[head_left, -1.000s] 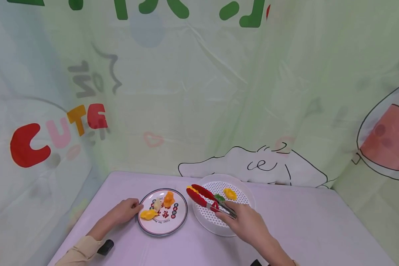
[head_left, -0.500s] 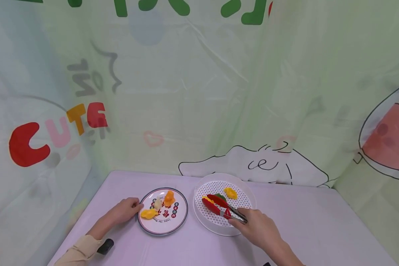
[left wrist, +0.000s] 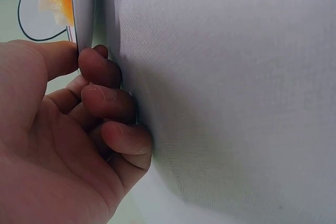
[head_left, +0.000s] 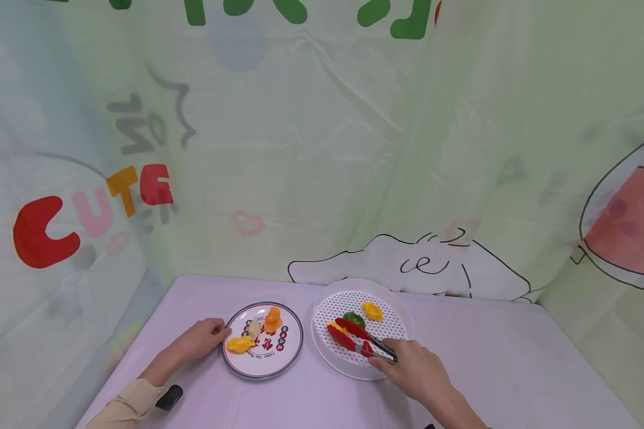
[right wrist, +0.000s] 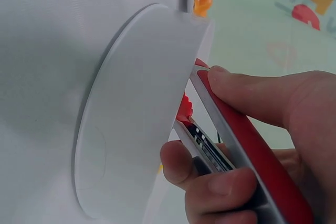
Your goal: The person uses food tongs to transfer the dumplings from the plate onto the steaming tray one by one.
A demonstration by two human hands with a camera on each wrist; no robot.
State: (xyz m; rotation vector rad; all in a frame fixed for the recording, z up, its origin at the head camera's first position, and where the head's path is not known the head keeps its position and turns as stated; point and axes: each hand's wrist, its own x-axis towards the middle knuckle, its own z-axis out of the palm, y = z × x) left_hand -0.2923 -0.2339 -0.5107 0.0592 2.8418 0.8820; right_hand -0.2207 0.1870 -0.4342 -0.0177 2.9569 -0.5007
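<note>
My left hand [head_left: 201, 338] pinches the rim of a round white plate [head_left: 263, 370], thumb above and fingers at the underside in the left wrist view. On this plate lie a yellow toy dumpling [head_left: 240, 344], a whitish one [head_left: 254, 329] and an orange one [head_left: 273, 320]. In my right hand [head_left: 415, 369] I grip red-tipped metal tongs [right wrist: 247, 140]. Their tips are low inside a white perforated steamer tray [head_left: 322, 353], around another yellow dumpling [head_left: 337, 326], partly hidden; whether they still squeeze it I cannot tell. Beside them sit a green dumpling [head_left: 356, 318] and a yellow one [head_left: 372, 311].
The plate and the tray stand side by side on a pale lilac tabletop [head_left: 515, 369], with a narrow gap between. A printed curtain [head_left: 322, 149] hangs behind and at both sides. A small black object [head_left: 169, 397] shows below my left wrist.
The tongs with the yellow dumpling have gone from above the tray's left edge rightward and down into the tray. The green dumpling shows more now. My left hand stays on the plate.
</note>
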